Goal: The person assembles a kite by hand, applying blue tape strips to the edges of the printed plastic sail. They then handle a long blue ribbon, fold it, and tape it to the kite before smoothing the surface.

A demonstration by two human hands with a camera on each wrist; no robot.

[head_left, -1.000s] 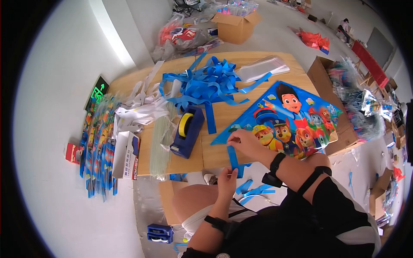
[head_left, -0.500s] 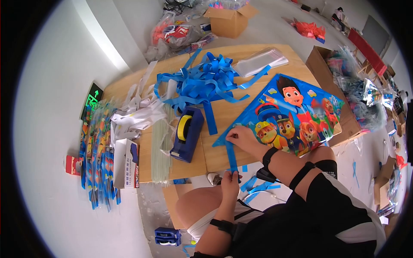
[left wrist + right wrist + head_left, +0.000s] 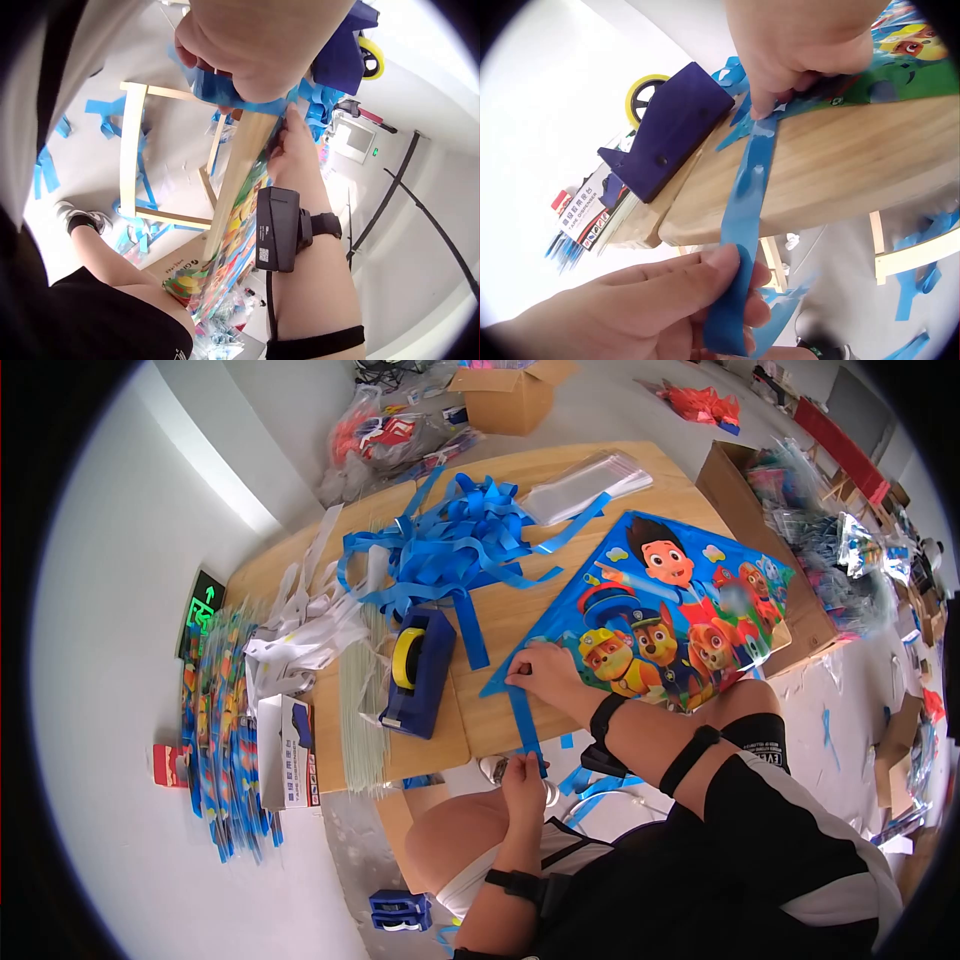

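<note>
Ribbon (image 3: 751,184) runs from the sheet's (image 3: 662,600) corner past the surface (image 3: 490,736) edge, left hand (image 3: 525,790) pinching its lower part, right hand (image 3: 545,673) pressing with bent fingers up top (pinch unclear); likely light, limp, slick, so grip flat near the corner.

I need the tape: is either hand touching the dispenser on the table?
No, the dispenser stands apart while the left hand and right hand are at the blue strip.
</note>
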